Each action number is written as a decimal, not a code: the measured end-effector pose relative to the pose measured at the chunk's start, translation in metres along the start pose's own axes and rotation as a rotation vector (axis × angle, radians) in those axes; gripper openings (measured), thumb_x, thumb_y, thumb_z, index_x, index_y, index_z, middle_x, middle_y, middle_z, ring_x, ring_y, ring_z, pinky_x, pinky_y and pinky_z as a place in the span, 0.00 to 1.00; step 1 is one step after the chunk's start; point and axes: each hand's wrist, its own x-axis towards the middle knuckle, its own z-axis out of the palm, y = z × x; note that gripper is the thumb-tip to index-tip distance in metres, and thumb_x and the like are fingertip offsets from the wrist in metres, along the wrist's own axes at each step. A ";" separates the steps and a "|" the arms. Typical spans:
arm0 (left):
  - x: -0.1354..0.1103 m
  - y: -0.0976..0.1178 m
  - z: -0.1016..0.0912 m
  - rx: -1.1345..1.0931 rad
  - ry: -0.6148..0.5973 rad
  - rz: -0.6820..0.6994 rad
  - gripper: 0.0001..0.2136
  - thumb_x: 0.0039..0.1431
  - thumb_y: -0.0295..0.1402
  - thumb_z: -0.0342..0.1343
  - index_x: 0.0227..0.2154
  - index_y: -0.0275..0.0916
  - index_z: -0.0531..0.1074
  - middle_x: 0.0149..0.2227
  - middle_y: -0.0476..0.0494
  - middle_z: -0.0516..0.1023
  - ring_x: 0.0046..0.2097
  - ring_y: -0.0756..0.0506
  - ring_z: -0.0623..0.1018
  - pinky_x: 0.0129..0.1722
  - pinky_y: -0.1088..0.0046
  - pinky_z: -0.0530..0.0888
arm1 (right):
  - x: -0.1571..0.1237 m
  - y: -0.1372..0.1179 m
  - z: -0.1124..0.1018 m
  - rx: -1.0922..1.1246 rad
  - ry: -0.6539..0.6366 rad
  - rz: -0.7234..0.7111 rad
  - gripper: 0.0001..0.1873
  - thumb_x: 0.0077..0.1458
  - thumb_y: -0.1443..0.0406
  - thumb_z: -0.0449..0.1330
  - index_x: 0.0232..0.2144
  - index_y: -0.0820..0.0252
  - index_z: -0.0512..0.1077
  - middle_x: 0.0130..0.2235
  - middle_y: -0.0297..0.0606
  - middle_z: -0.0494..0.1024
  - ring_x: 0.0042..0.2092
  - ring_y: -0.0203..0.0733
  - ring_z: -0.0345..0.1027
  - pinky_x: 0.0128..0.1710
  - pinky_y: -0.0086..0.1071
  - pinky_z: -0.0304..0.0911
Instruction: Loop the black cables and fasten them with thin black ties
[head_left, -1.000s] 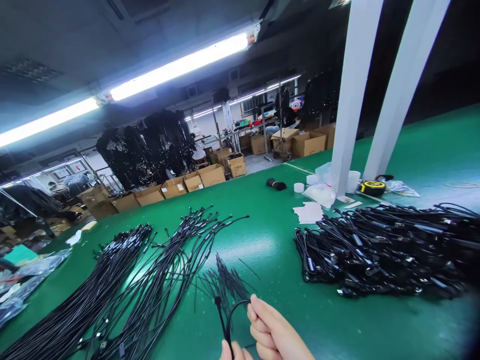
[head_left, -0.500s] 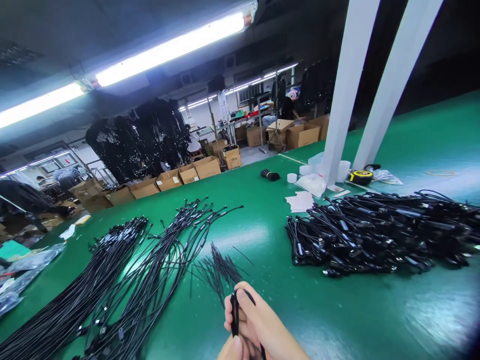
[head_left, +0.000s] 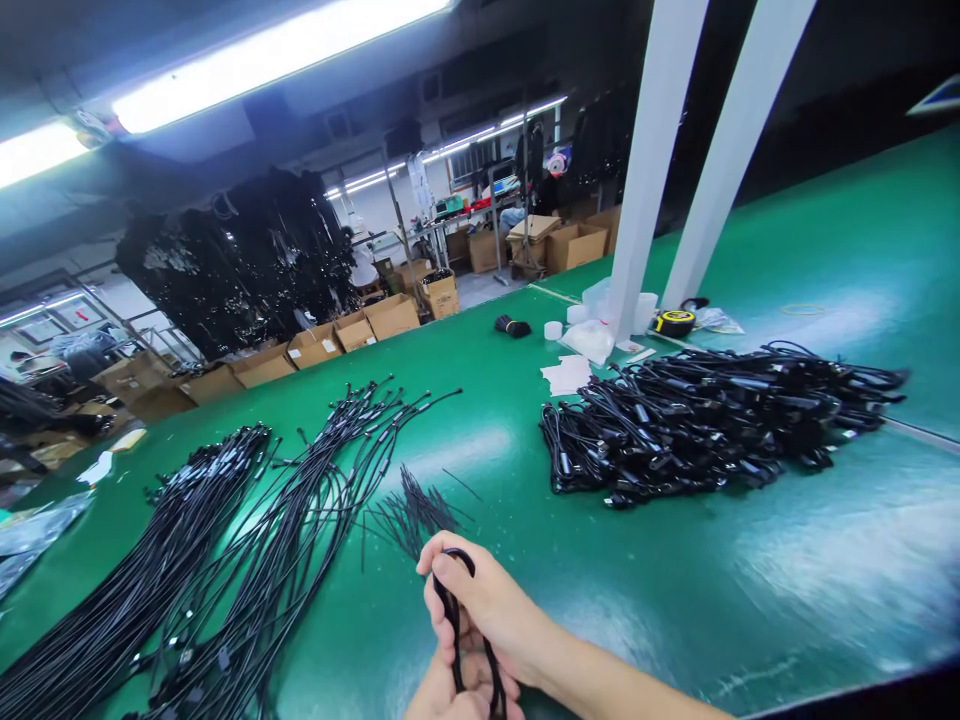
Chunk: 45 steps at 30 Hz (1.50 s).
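A looped black cable [head_left: 451,603] is held between my two hands near the bottom centre of the head view. My right hand [head_left: 487,605] is closed around the upper part of the loop, its thumb pressed on the cable. Below it, my left hand [head_left: 446,695] grips the lower strands, partly cut off by the frame edge. Just beyond my fingers lies a small bunch of thin black ties [head_left: 416,510]. To the left, long straight black cables [head_left: 300,560] spread over the green table [head_left: 360,640].
A large pile of coiled black cables [head_left: 712,425] lies to the right. Behind it stand white posts [head_left: 649,170], a yellow tape measure [head_left: 673,322], a plastic bag [head_left: 592,342] and white paper [head_left: 566,375]. Another bundle of cables [head_left: 180,530] lies far left. Cardboard boxes [head_left: 394,316] line the table's far side.
My view has turned slightly to the right, so the scene sits further left. The cable loop between my hands shows more fully, and more of my right forearm is visible.
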 end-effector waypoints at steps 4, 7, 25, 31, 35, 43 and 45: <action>0.011 -0.003 -0.001 0.243 0.114 0.045 0.28 0.49 0.31 0.57 0.54 0.37 0.56 0.28 0.47 0.74 0.27 0.48 0.72 0.23 0.73 0.64 | 0.001 -0.009 -0.003 -0.018 -0.029 0.115 0.20 0.54 0.47 0.56 0.33 0.59 0.64 0.24 0.28 0.68 0.20 0.30 0.62 0.13 0.19 0.52; 0.018 0.001 0.005 0.367 0.145 0.147 0.19 0.49 0.27 0.54 0.46 0.36 0.63 0.30 0.46 0.73 0.29 0.48 0.72 0.26 0.72 0.65 | 0.001 -0.014 -0.001 0.026 0.069 0.104 0.19 0.51 0.50 0.60 0.29 0.59 0.63 0.23 0.25 0.63 0.19 0.25 0.55 0.14 0.18 0.50; 0.003 0.027 0.030 -0.037 -0.177 -0.023 0.26 0.40 0.59 0.59 0.23 0.39 0.62 0.17 0.56 0.62 0.19 0.55 0.63 0.21 0.76 0.54 | 0.001 -0.028 -0.020 0.154 -0.163 0.050 0.19 0.50 0.52 0.61 0.24 0.59 0.62 0.19 0.22 0.59 0.15 0.24 0.47 0.13 0.20 0.48; 0.024 0.005 0.014 0.308 0.170 0.183 0.23 0.51 0.54 0.54 0.38 0.38 0.70 0.20 0.54 0.65 0.22 0.52 0.63 0.22 0.75 0.60 | 0.008 -0.025 -0.015 0.094 0.286 -0.032 0.11 0.49 0.59 0.59 0.29 0.58 0.61 0.19 0.21 0.58 0.19 0.24 0.49 0.18 0.19 0.46; 0.025 0.007 0.013 0.321 0.057 0.273 0.28 0.50 0.53 0.57 0.46 0.35 0.71 0.33 0.42 0.76 0.38 0.45 0.72 0.43 0.68 0.66 | 0.010 -0.023 -0.014 0.110 0.301 -0.033 0.12 0.48 0.59 0.58 0.26 0.57 0.57 0.17 0.17 0.46 0.18 0.25 0.29 0.16 0.23 0.28; 0.022 0.014 0.018 -0.090 -0.144 0.018 0.26 0.45 0.52 0.61 0.37 0.34 0.68 0.19 0.56 0.64 0.20 0.54 0.64 0.26 0.74 0.62 | 0.010 -0.016 -0.015 0.043 0.207 0.044 0.10 0.48 0.61 0.57 0.26 0.56 0.58 0.17 0.18 0.48 0.18 0.26 0.30 0.16 0.25 0.27; 0.023 0.010 0.016 -0.158 -0.176 -0.036 0.22 0.45 0.51 0.63 0.29 0.34 0.68 0.18 0.57 0.62 0.20 0.55 0.64 0.25 0.74 0.60 | 0.012 -0.011 -0.019 0.053 0.180 0.085 0.10 0.49 0.61 0.57 0.27 0.56 0.57 0.17 0.18 0.47 0.18 0.26 0.30 0.16 0.25 0.27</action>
